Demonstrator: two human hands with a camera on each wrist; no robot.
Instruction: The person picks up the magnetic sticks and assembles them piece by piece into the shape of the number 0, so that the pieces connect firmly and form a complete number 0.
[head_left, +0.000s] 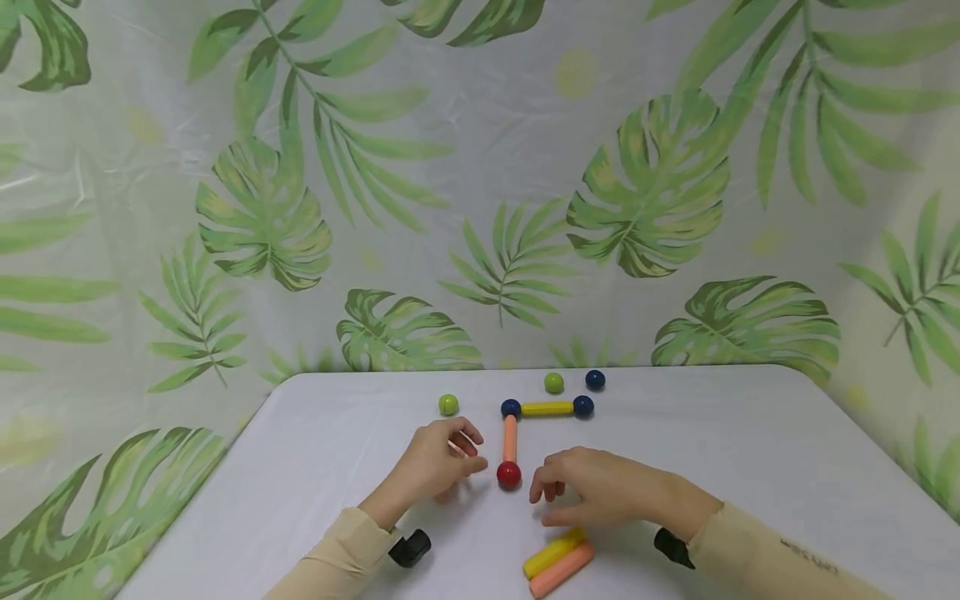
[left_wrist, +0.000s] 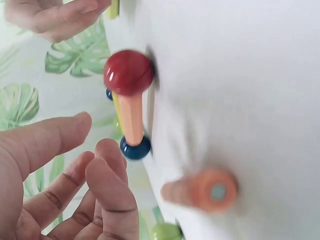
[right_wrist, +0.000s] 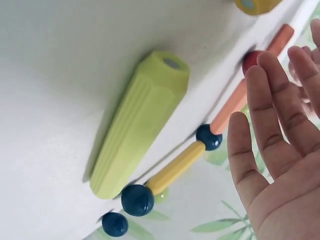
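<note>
In the middle of the table, an L-shaped chain joins a red ball (head_left: 508,475), an orange rod (head_left: 510,440), a blue ball (head_left: 511,408), a yellow rod (head_left: 547,408) and a second blue ball (head_left: 582,406). My left hand (head_left: 433,457) hovers left of the red ball, its fingers loosely bent around nothing. On the other side, my right hand (head_left: 592,485) is apart from the ball, likewise with nothing in its fingers. A loose orange rod (left_wrist: 215,191), its end showing a grey disc, lies near the left hand. A light green rod (right_wrist: 140,125) lies by the right wrist, hidden in the head view.
Loose yellow (head_left: 553,553) and orange (head_left: 561,572) rods lie side by side at the front. Toward the far edge are a green ball (head_left: 447,405), another green ball (head_left: 553,382) and a loose blue ball (head_left: 595,380). A leaf-patterned curtain (head_left: 510,167) hangs behind the white table (head_left: 750,467).
</note>
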